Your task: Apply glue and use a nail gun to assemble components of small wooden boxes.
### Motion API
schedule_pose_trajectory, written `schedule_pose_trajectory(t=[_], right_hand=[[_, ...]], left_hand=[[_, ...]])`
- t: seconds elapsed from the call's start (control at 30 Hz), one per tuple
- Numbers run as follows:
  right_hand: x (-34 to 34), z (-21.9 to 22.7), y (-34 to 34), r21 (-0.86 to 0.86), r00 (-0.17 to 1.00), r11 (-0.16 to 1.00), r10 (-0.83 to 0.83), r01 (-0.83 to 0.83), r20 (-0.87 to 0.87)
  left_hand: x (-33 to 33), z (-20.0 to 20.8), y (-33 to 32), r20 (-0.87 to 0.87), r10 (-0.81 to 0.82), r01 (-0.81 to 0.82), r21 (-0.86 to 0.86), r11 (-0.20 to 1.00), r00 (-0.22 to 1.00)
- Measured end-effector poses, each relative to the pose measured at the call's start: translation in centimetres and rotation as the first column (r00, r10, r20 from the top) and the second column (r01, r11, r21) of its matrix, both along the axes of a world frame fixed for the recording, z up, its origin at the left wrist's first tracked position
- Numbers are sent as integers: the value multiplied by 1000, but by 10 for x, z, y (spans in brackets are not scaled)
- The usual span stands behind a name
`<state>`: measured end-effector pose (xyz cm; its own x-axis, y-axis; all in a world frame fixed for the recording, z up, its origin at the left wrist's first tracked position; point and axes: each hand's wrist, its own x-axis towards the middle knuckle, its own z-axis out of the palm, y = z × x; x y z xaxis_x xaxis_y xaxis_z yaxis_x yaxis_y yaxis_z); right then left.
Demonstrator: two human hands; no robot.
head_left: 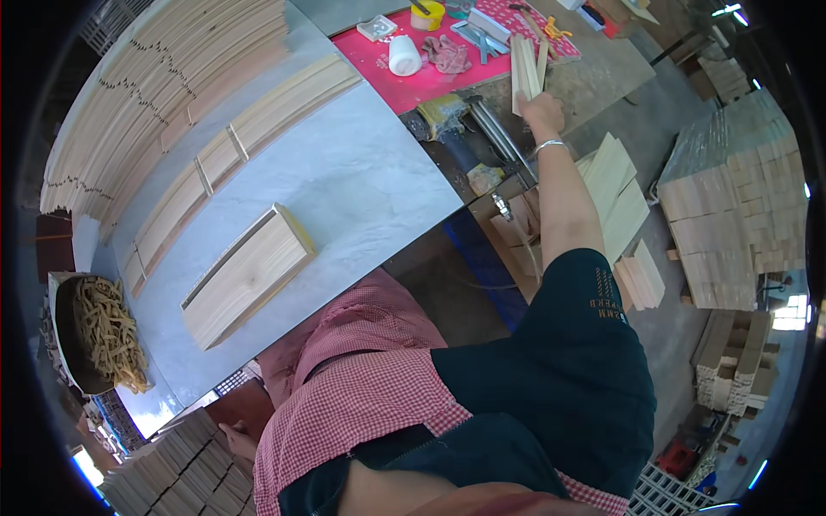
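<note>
My right arm reaches far to the right, where my right hand [542, 116] closes on the near end of a small bundle of thin wooden slats [527, 67]. The slats lie on the bench beside a pink mat. At the lower left, my left hand [238, 440] hangs low beside my apron, near stacked wooden boards [176, 469]. Its fingers look apart, with nothing seen in them; part of that hand is hidden by the apron. On the pale worktable [361, 185] before me rests a narrow wooden box frame [251, 279], apart from both hands.
Piled slats [163, 86] and a row of assembled wooden pieces [237, 142] cover the table's far left. A bin [82, 335] holds wood scraps. A metal clamping device [490, 129] stands at the right edge. On the pink mat [370, 56] are a white bottle and cloth.
</note>
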<state>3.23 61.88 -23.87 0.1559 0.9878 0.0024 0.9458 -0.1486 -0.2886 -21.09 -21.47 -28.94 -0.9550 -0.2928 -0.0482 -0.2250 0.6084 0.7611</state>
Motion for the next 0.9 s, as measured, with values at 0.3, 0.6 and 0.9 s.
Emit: schedule_pose_trajectory(t=[0.3, 0.6, 0.9], right_hand=[[20, -21, 8, 39, 995, 996, 83, -80, -63], [16, -29, 14, 122, 980, 992, 7, 17, -198], [-104, 87, -169, 675, 128, 39, 988, -737, 83]], left_hand=[[-48, -22, -33, 78, 107, -114, 93, 989, 991], [-35, -16, -49, 4, 103, -101, 249, 963, 995], [-61, 92, 79, -478, -419, 362, -212, 908, 772]])
